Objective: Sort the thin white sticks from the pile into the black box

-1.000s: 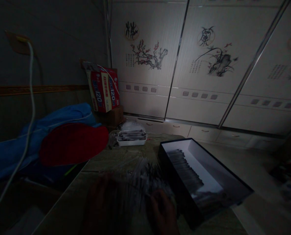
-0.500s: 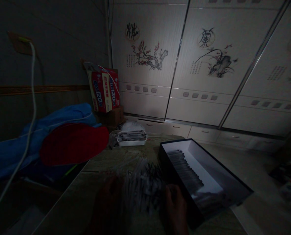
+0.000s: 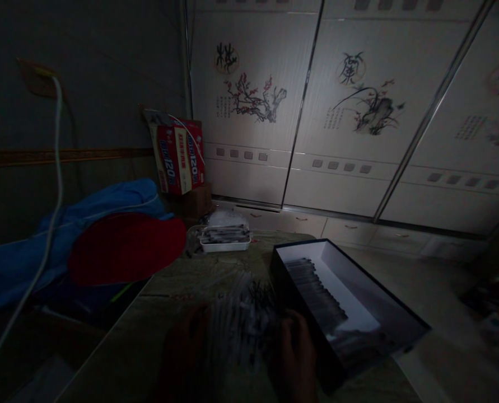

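Note:
A loose heap of slim, pen-like sticks [image 3: 236, 330], pale and see-through with dark ends, lies on the table between my hands. My left hand [image 3: 184, 344] is at the heap's left side, so dark that its fingers hardly show. At the right side, my right hand [image 3: 295, 350] has curled fingers against the dark ends of the sticks; what they hold, if anything, I cannot make out. Close beside that hand stands a black open box [image 3: 383, 288] with a white inside. A row of similar sticks [image 3: 316, 291] lies along its left part.
A white tray [image 3: 226, 247] of similar sticks stands at the table's far end. Left of the table [image 3: 123, 341] are a red round cushion-like thing [image 3: 127, 249], blue cloth [image 3: 106, 198] and a hanging white cable [image 3: 56, 184]. Behind are a red carton [image 3: 177, 157] and a cupboard [image 3: 249, 179].
My right hand has shifted slightly left, closer against the heap, and its fingers look more curled. My left hand has hardly moved. The view has tilted a little.

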`<state>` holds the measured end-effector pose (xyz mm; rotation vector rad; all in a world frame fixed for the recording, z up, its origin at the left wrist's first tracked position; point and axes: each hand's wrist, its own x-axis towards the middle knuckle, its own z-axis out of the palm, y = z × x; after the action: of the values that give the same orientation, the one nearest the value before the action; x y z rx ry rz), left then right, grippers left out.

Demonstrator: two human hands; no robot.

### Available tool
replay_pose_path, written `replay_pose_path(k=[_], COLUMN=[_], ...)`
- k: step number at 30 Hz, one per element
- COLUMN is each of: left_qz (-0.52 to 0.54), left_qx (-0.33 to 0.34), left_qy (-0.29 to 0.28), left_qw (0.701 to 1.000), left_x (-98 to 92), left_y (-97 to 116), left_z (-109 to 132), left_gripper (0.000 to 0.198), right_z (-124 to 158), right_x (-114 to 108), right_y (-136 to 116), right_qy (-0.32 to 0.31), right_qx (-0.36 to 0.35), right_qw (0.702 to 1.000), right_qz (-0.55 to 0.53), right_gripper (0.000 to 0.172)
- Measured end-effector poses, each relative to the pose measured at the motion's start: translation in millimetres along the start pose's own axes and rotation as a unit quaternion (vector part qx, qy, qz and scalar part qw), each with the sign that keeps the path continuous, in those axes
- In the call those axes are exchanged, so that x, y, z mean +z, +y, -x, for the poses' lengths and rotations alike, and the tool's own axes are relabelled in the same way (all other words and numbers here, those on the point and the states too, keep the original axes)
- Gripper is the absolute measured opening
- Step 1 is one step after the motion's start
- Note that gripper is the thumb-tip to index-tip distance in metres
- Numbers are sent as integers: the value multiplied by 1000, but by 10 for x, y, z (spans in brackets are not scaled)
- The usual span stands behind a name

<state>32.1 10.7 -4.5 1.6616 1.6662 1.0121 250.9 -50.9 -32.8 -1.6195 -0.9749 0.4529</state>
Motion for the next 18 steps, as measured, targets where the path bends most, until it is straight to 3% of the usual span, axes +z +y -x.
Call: replay_pose_path(k=[5,8,11,13,15,18], left_qz=[-19,-33,-27,-23,-22,-14], left_qx=[-3,-14,-13,-5,-3,-8], left_qy=[26,63,76,76,77,67], left_qw=[999,997,997,997,997,998], left_x=[22,32,48,65,82,92], left_y=[-47,-86,-126,-155,-180,-180], left_z=[23,30,24,19,18,28], left_gripper=[40,45,50,51,51,50], right_z=[117,77,-207,-503,-799,-1090], right_x=[-22,-221,-585,-828,-1005,-1112], right_y=[-243,-488,-631,-611,-511,-304], right_qy=[0,-10,-7,-7,-56,-121], right_qx=[-2,-21,-65,-109,-143,-156], right_qw=[997,993,995,994,983,971], right_qz=[-73,-112,-76,18,102,137], right_gripper=[35,35,32,31,26,6])
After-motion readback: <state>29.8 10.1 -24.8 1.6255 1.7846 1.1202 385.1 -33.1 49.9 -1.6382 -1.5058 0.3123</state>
